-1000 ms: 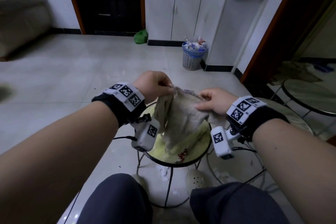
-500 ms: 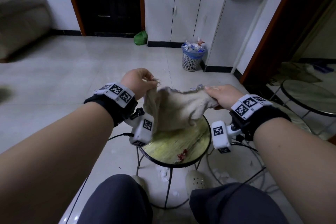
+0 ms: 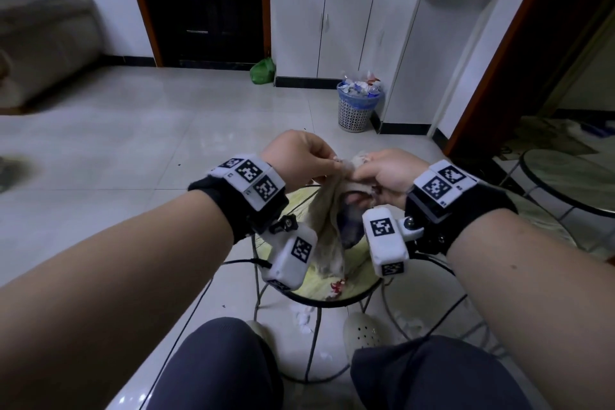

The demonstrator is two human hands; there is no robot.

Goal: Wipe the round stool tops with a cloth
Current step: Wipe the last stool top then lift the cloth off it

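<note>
Both forearms reach forward and angle inward, so the two hands meet close together at the middle of the view. The left hand (image 3: 296,156) has its fingers curled, thumb and fingertips pinching the top edge of the cloth (image 3: 327,226). The right hand (image 3: 387,173) faces it, fingers curled round the same bunched edge, knuckles turned up and outward. The hands are almost touching. Each wrist wears a black band with white marker blocks. Both knees show below.
</note>
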